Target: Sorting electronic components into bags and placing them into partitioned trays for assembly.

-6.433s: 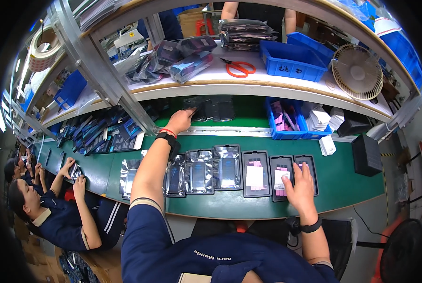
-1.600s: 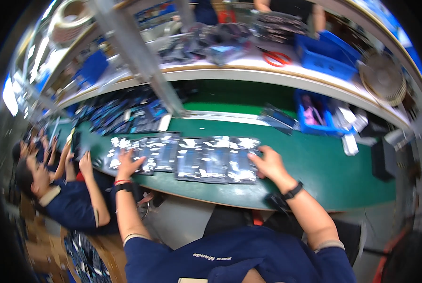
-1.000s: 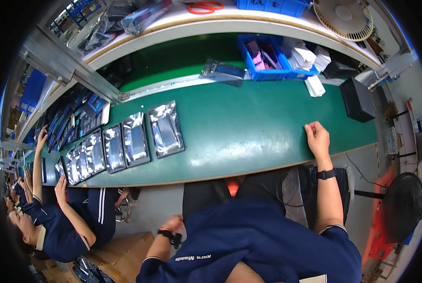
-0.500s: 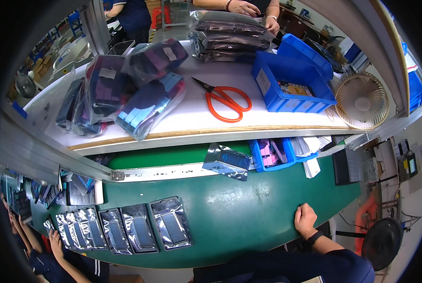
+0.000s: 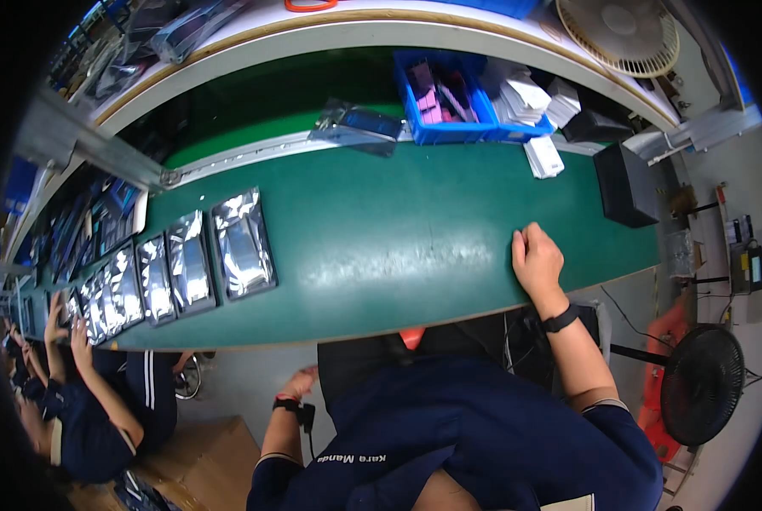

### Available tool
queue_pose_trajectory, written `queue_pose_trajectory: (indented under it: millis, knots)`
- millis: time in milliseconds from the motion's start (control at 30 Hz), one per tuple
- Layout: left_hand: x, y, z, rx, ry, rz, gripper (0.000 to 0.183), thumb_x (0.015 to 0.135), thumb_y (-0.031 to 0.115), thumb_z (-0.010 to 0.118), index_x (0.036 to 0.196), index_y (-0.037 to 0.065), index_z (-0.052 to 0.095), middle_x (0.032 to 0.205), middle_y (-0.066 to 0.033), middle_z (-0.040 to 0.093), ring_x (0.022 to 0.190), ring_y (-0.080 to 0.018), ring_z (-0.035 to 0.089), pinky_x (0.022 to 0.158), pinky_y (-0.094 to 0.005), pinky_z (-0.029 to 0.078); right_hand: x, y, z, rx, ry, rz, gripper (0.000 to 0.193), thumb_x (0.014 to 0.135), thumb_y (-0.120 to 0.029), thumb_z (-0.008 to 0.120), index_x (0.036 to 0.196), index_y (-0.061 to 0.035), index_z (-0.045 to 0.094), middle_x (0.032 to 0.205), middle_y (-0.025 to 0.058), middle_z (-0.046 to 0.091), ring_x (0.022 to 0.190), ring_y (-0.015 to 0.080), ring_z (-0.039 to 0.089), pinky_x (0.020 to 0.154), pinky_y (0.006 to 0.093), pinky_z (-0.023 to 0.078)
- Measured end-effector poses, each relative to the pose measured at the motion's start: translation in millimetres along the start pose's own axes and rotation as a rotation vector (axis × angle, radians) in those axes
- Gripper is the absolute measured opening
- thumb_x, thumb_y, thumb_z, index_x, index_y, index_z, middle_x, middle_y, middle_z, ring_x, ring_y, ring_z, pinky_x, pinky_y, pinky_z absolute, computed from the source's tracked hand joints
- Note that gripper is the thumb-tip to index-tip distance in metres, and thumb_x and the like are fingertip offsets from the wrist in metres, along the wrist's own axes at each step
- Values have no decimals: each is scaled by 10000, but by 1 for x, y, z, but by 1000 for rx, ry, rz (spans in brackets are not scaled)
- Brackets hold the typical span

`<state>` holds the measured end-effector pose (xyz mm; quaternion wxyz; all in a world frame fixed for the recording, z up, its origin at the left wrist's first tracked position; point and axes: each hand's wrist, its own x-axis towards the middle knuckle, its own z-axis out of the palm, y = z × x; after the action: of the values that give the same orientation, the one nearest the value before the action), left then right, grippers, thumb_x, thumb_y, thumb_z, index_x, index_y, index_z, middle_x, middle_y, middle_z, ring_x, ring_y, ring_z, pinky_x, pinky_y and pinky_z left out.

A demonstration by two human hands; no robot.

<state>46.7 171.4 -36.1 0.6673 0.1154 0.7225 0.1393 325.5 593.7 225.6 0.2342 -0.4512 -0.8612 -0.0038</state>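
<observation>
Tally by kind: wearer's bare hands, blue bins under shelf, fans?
Bare hands: 2 (left hand, right hand)
Blue plastic bins under shelf: 2 (left bin, right bin)
Round caged fans: 2 (beige plastic fan, black floor fan)
Total: 6

My bare left hand (image 5: 298, 383), down beside my black trousers (image 5: 359, 362), is too blurred for me to tell its fingers apart. My bare right hand (image 5: 537, 262) is curled so its palm is hidden. Glare off the flat, shiny, film-wrapped rectangular packs (image 5: 243, 247) masks much of what they hold, and the dark, slim rectangular packets (image 5: 95, 220) at far left smear together. The upper edge cuts off an orange-red loop handle (image 5: 311, 8), a round cream plastic fan (image 5: 623, 32) and a blue plastic box (image 5: 500, 7).
</observation>
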Motion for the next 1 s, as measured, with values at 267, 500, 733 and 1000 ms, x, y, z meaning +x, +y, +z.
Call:
queue_pose_trajectory:
  millis: [267,500,733,1000]
  knots:
    - [-160,108,-16,170,185,504,363,852,248,637,1112,-4,619,1148,-157,615,1072,-234,573,921,-320,431,-15,33,-31,702,-126,233,123,817,-108,663,844,-3,606,683,14,582,627,64,523,586,240,451]
    - [-272,245,8,415,100,1144,314,799,146,674,1079,10,636,1123,-148,622,1071,-264,578,936,-361,430,12,118,-90,335,296,268,147,783,-131,669,833,-5,610,776,100,616,689,206,591,628,316,473]
    - [-286,385,63,598,-245,1397,273,832,161,650,1064,19,641,1053,-123,644,1006,-255,603,895,-351,456,90,252,-100,-95,221,628,476,842,-408,589,1275,-226,518,1448,186,289,1322,376,287,1035,500,303]
    - [-172,509,150,325,-379,1078,231,886,240,616,1015,49,628,940,-20,634,846,-88,570,737,-240,464,62,196,-81,-122,151,636,477,803,-503,577,1210,-256,591,1352,215,398,1241,376,350,1011,528,247]
